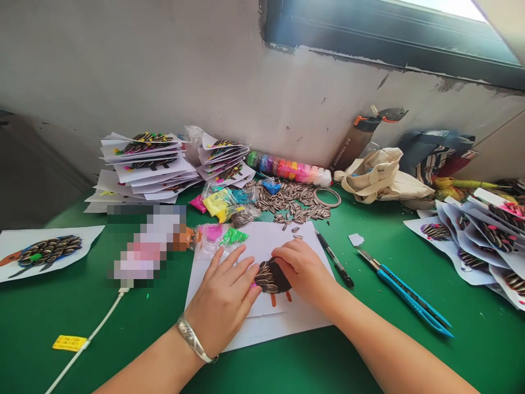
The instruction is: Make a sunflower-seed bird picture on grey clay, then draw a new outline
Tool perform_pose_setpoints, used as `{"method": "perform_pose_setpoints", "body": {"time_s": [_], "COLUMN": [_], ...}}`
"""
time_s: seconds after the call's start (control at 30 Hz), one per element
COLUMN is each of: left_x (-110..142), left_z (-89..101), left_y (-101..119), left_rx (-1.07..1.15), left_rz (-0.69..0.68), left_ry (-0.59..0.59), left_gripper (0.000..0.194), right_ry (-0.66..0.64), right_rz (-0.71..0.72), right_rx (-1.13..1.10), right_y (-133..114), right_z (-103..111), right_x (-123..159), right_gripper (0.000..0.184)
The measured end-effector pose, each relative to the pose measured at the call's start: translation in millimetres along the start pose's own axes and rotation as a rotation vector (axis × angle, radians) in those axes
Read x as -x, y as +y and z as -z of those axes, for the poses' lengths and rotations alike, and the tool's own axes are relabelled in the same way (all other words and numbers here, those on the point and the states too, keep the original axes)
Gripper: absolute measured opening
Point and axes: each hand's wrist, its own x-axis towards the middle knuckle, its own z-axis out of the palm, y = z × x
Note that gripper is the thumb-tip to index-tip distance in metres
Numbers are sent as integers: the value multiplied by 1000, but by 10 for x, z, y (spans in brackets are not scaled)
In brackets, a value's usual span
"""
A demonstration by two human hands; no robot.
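On a white sheet of paper (262, 331) lies a dark body shape (282, 273) with striped sunflower seeds (266, 280) set over its left part and two short orange-brown legs below. My left hand (229, 293), with a silver bangle at the wrist, lies with fingers spread on the paper, thumb and fingertips at the seeded side. My right hand (301, 268) is closed in a pinch over the top right of the shape. Whatever its fingertips hold is hidden. Bags of pink and green clay (234, 236) rest at the sheet's upper left.
Behind the paper are loose sunflower seeds (287, 200), a ring (328, 197) and a clay pack (289, 168). A pen (334, 258) and blue utility knife (406, 293) lie right. Picture stacks (143, 164) stand back left and far right. A cable (90, 342) crosses the left.
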Motion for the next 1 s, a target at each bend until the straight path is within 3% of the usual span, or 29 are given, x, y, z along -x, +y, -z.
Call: {"method": "perform_pose_setpoints", "body": {"time_s": [0.33, 1.0], "left_x": [-55, -29], "left_z": [-147, -201], "left_y": [-146, -137], "left_rx": [38, 52], "left_rz": [-5, 5], "left_ry": [-116, -95], "left_gripper": [32, 32], "right_ry": [-7, -9], "right_rz": [-5, -13], "right_rx": [16, 28], "right_y": [28, -17], "right_z": [-38, -27], "right_x": [10, -12], "right_gripper": [20, 20]}}
